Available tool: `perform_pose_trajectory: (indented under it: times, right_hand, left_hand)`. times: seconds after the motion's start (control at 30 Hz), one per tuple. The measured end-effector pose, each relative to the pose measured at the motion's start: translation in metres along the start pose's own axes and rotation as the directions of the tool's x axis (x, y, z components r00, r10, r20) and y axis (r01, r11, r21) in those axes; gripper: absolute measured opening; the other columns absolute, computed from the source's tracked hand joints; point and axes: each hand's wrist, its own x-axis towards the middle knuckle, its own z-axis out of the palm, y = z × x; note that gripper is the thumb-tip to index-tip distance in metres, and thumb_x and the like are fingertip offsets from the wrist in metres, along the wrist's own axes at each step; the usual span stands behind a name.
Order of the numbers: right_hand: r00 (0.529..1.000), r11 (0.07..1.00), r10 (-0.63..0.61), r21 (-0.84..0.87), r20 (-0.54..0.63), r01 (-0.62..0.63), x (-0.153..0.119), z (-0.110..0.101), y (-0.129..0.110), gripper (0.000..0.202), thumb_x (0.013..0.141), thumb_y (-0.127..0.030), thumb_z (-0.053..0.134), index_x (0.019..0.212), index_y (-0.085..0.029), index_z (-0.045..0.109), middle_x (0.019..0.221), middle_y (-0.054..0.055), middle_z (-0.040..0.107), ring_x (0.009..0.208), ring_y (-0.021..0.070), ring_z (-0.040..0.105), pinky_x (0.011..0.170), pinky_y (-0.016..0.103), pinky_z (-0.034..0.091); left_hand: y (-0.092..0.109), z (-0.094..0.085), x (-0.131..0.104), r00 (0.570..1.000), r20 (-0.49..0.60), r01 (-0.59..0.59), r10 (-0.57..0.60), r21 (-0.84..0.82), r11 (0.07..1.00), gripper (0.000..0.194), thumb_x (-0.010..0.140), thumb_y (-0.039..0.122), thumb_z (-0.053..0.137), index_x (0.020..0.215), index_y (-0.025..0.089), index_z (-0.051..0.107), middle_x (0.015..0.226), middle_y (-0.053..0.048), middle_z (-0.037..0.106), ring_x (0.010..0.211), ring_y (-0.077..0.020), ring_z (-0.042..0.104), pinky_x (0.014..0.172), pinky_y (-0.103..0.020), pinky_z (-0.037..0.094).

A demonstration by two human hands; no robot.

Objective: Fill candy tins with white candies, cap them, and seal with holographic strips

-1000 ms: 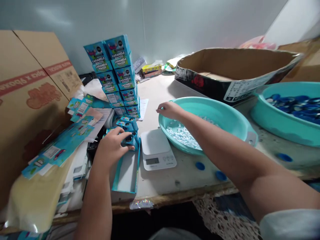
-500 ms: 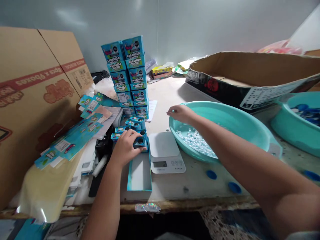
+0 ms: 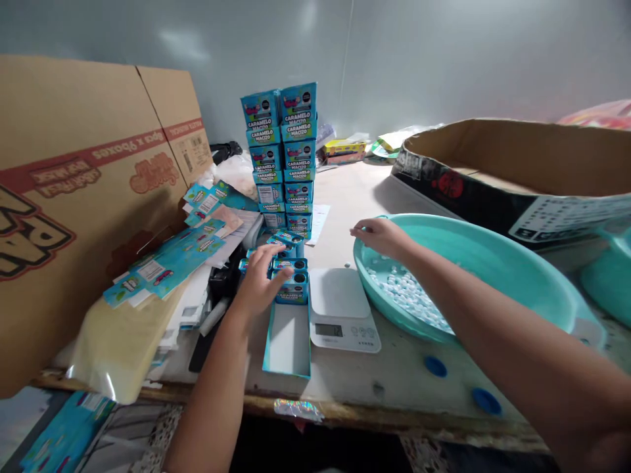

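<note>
My left hand (image 3: 261, 279), thumb spread away from its fingers, is open over a group of small blue candy boxes. Nearest to it is a small box (image 3: 294, 292) with a round dark spot on top, standing in a long open blue tray (image 3: 288, 345) with a white inside. My right hand (image 3: 382, 236) hovers over the left rim of a turquoise basin (image 3: 463, 243). Its thumb and fingertips are pinched together; what they hold, if anything, cannot be made out. Small white and pale blue candies (image 3: 404, 289) lie in the basin, partly hidden by my right forearm.
A white kitchen scale (image 3: 340, 295) stands between tray and basin. Stacked "Caramelo Macizo" boxes (image 3: 298, 154) rise behind. Flat blue cartons (image 3: 167, 263) and a big cardboard box (image 3: 98, 151) are left; a cut-down black carton (image 3: 444, 180) is back right. Blue caps (image 3: 436, 366) lie in front.
My left hand has let go of the small box and lifted slightly, its thumb opening. The right hand stays pinched near the basin rim. The whole view has shifted, moving things rightward.
</note>
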Motion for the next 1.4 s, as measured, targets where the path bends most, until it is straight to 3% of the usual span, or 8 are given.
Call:
perform_pose_trajectory:
  times: [0.1,0.2,0.57,0.73,0.87,1.07,1.27,1.4]
  right_hand:
    - [1.0,1.0,-0.011,0.001,0.002,0.011,0.0,0.001,0.001,0.03,0.087,-0.046,0.058,0.083,-0.022,0.075,0.054,0.0,0.054,0.056,0.017,0.05,0.059,0.032,0.036]
    - [1.0,1.0,-0.031,0.004,0.0,0.031,0.001,0.001,0.002,0.031,0.087,-0.048,0.059,0.083,-0.022,0.076,0.054,0.0,0.054,0.056,0.0171,0.05,0.059,0.032,0.036]
    - [1.0,1.0,-0.002,-0.008,0.016,0.002,0.001,0.0,0.001,0.032,0.087,-0.046,0.058,0.087,-0.02,0.076,0.054,0.0,0.056,0.054,0.0165,0.05,0.058,0.031,0.037]
    - [1.0,1.0,-0.021,0.006,0.011,0.021,0.001,0.001,0.004,0.034,0.086,-0.049,0.058,0.086,-0.02,0.077,0.054,0.001,0.057,0.055,0.0169,0.051,0.058,0.031,0.037]
    - [1.0,1.0,-0.027,0.008,0.015,0.027,0.002,0.001,0.005,0.035,0.086,-0.049,0.058,0.086,-0.02,0.076,0.055,0.001,0.057,0.056,0.0164,0.05,0.058,0.031,0.036]
    - [1.0,1.0,0.009,-0.001,0.029,-0.009,0.001,-0.001,-0.001,0.029,0.088,-0.045,0.059,0.086,-0.02,0.076,0.056,0.0,0.056,0.055,0.016,0.05,0.06,0.03,0.037]
    - [1.0,1.0,0.0,-0.016,0.025,0.0,0.001,0.0,-0.001,0.03,0.088,-0.046,0.061,0.086,-0.02,0.076,0.055,0.0,0.055,0.055,0.0159,0.049,0.061,0.03,0.036]
    - [0.999,0.998,-0.038,-0.047,-0.006,0.038,0.0,0.001,0.0,0.031,0.09,-0.045,0.059,0.087,-0.019,0.076,0.057,0.0,0.055,0.056,0.0152,0.046,0.062,0.03,0.035]
  left_hand:
    - [-0.01,-0.015,0.002,0.983,-0.166,0.095,-0.084,0.062,0.994,0.016,0.097,0.035,0.058,0.099,0.022,0.068,0.119,-0.01,0.067,0.123,-0.0266,0.06,0.111,-0.046,0.046]
    - [-0.021,-0.023,0.002,0.975,-0.182,0.166,-0.127,0.22,0.961,0.012,0.089,0.024,0.059,0.079,0.022,0.064,0.109,-0.01,0.067,0.115,-0.0284,0.063,0.106,-0.047,0.049]
    - [-0.021,-0.023,-0.005,0.987,0.058,0.118,-0.149,0.371,0.921,0.011,0.078,0.02,0.073,0.089,0.022,0.075,0.123,-0.011,0.068,0.118,-0.0356,0.061,0.1,-0.052,0.052]
    - [-0.018,-0.024,-0.004,0.992,-0.01,0.119,-0.126,0.409,0.905,0.009,0.08,0.015,0.069,0.085,0.022,0.073,0.12,-0.011,0.07,0.112,-0.0334,0.064,0.1,-0.051,0.053]
    - [-0.015,-0.027,-0.002,0.972,-0.234,0.087,-0.01,0.319,0.944,0.008,0.088,0.025,0.065,0.092,0.021,0.072,0.116,-0.011,0.07,0.111,-0.0295,0.066,0.1,-0.046,0.054]
    - [0.01,-0.021,-0.005,0.814,-0.469,-0.211,0.342,0.309,0.927,0.005,0.093,0.025,0.067,0.095,0.02,0.069,0.115,-0.011,0.067,0.111,-0.0248,0.065,0.101,-0.043,0.051]
    - [0.055,0.017,-0.012,0.785,-0.261,-0.514,0.561,0.231,0.826,0.006,0.098,0.022,0.062,0.102,0.024,0.066,0.116,-0.007,0.073,0.116,-0.0195,0.067,0.104,-0.041,0.054]
    - [0.068,0.035,-0.014,0.726,-0.18,-0.614,0.664,0.267,0.743,0.021,0.095,0.01,0.063,0.108,0.025,0.067,0.111,-0.003,0.077,0.118,-0.0162,0.068,0.115,-0.04,0.046]
